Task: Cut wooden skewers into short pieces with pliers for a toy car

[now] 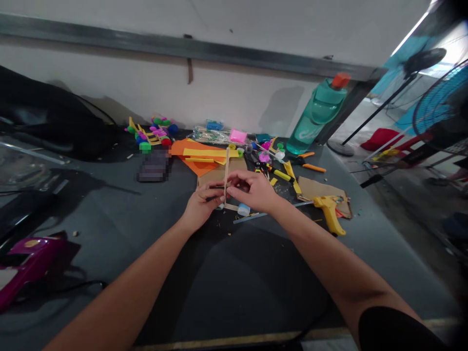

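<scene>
With my left hand (pixel 201 207) at seven o'clock and right hand (pixel 256 191) at four, both nearly closed, fingertips pinching the stick (pixel 227 165) low down above the tabletop (pixel 226 282), I should grip lightly and evenly to keep it upright.

I can read no words, brands or numbers. White script lettering (pixel 307 132) stands on the teal bottle (pixel 317 115) at the far right, too blurred for me to make out.
</scene>
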### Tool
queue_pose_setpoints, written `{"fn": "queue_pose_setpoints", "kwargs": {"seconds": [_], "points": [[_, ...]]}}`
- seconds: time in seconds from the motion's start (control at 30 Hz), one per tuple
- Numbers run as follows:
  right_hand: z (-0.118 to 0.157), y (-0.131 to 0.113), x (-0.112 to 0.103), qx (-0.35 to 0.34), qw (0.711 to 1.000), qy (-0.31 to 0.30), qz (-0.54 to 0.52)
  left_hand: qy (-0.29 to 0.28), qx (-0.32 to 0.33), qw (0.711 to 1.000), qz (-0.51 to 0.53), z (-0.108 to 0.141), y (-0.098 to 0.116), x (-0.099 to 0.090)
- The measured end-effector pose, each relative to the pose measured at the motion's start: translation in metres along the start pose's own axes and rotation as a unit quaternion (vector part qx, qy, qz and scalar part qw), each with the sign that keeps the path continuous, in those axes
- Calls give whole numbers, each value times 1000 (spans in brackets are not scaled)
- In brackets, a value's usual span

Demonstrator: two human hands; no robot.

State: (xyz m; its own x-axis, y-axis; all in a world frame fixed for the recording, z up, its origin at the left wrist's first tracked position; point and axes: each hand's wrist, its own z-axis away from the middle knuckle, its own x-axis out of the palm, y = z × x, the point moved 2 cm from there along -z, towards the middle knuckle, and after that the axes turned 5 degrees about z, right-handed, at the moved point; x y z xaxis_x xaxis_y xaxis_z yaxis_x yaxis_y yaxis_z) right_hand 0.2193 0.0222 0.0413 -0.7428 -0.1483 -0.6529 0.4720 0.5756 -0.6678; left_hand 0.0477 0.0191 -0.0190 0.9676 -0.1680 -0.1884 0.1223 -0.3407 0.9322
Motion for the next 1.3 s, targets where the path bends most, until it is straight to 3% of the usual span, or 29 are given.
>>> {"fn": "queue_pose_setpoints", "kwargs": {"seconds": [0.6, 0.77, 0.87, 1.0, 1.13, 1.3], "points": [[-3, -1, 4, -33, 999, 17, 21, -2, 7, 1000, -13, 0, 7, 3], [-3, -20, -9, -64, 996, 57, -6, 31, 5, 999, 31, 8, 29, 4], [-2, -32, -20, -38, 995, 69, -65, 15, -54, 988, 144, 15, 50, 8], [-2, -33, -26, 24, 986, 56, -158, -23, -194, 930, 311, 22, 67, 14], [-4, -25, -23, 59, 977, 46, -201, 3, -260, 898, 354, 22, 71, 13], [-4, -24, -21, 63, 973, 47, -218, 23, -277, 894, 352, 20, 73, 10]]}}
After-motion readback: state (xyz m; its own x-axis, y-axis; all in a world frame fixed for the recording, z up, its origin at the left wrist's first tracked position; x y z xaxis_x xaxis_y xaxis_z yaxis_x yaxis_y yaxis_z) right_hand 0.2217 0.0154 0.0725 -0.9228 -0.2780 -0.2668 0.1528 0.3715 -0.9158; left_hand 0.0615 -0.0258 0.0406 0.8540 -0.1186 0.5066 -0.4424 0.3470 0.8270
